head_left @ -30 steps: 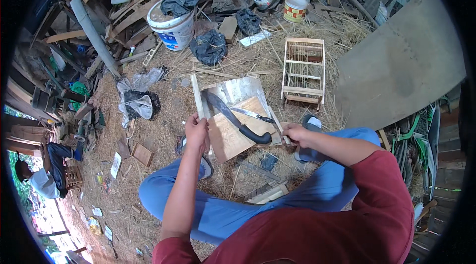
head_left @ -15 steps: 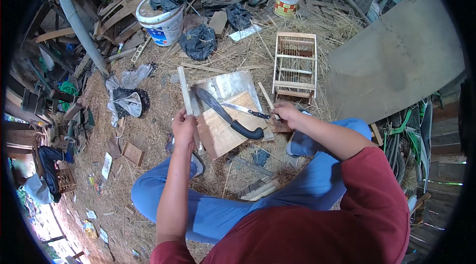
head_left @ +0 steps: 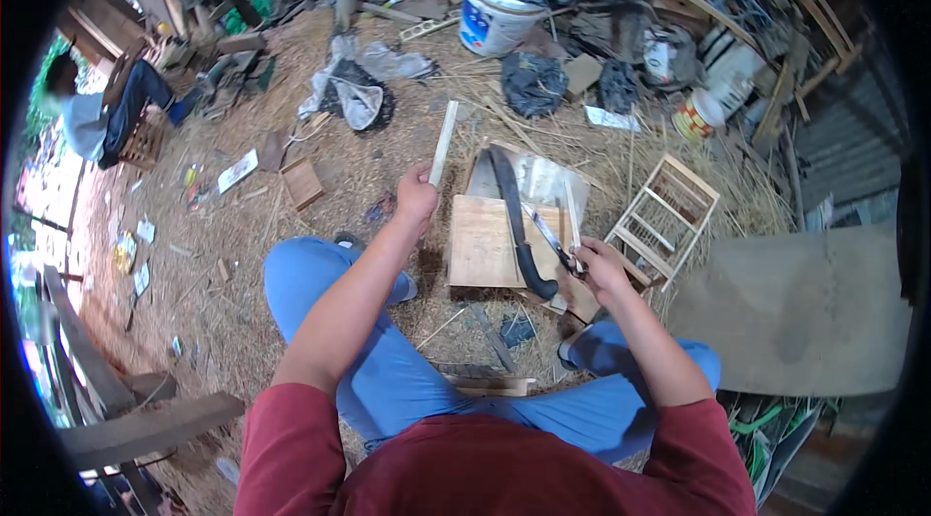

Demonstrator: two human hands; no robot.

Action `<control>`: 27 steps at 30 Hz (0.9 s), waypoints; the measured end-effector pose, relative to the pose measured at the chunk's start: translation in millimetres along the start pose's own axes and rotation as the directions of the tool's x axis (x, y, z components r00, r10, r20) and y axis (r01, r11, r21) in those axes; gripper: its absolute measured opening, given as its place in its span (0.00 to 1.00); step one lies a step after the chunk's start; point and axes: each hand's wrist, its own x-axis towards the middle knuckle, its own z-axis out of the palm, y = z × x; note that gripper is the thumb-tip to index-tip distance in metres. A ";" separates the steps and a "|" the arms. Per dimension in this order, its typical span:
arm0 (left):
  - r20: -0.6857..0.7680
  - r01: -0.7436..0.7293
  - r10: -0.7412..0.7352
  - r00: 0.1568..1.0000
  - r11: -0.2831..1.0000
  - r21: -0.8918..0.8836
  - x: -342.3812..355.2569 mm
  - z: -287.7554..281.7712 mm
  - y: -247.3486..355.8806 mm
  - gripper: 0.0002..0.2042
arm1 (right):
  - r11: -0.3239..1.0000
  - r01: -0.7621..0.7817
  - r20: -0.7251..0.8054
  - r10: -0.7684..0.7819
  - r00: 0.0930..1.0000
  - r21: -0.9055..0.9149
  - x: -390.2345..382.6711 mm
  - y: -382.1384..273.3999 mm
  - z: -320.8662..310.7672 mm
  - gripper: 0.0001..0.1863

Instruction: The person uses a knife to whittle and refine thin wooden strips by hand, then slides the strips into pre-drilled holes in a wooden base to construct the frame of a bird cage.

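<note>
Wooden strip juts left of the board, left hand gripping low, seemingly for control, right hand grasping a stick.

Left head-worn fisheye — facing steeply down.

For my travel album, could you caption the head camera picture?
Left hand and right hand each hold a wooden strip, a machete lying across a board.

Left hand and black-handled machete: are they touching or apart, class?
Apart: the head view shows ground and part of a wooden board between the left hand and the machete.
</note>
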 end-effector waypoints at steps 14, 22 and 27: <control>-0.112 -0.221 0.271 0.956 0.916 0.334 -3.5 -44.6 14.8 0.19 | 0.989 0.008 0.025 -0.005 1.000 -0.151 -15.5 -14.0 37.0 0.22; 0.447 -0.059 -0.003 0.895 0.990 0.126 -40.5 -3.0 61.7 0.16 | 0.998 0.030 0.219 -0.017 0.976 -0.057 -21.2 -2.6 48.1 0.20; 0.659 0.047 -0.007 0.752 0.998 -0.043 -54.2 26.5 73.8 0.22 | 1.000 0.006 0.301 -0.005 0.954 -0.002 -24.5 -1.3 47.9 0.19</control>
